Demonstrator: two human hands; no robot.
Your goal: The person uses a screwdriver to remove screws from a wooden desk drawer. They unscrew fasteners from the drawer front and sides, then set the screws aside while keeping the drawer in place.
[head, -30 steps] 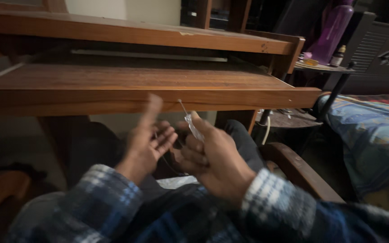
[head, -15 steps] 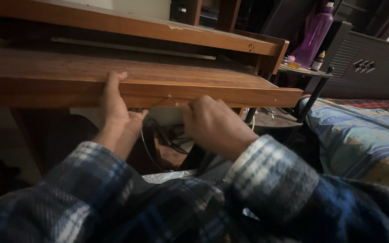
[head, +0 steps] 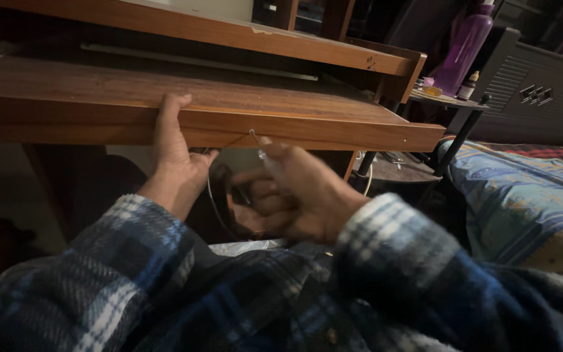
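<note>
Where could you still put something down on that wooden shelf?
The shelf is bare from the left hand out to its left end, and again from the right hand to its right end. The small side table beyond, holding the purple bottle, looks crowded.

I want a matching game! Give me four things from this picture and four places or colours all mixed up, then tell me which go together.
Things:
1. left hand
2. right hand
3. bottle
4. bedspread

Places or colours:
A. purple, standing on the side table
B. blue and yellow pattern, far right
C. thumb on top of the wooden shelf, gripping its front edge
D. pinching a thin pin against the shelf's front edge

Pairs: 1-C, 2-D, 3-A, 4-B
</note>
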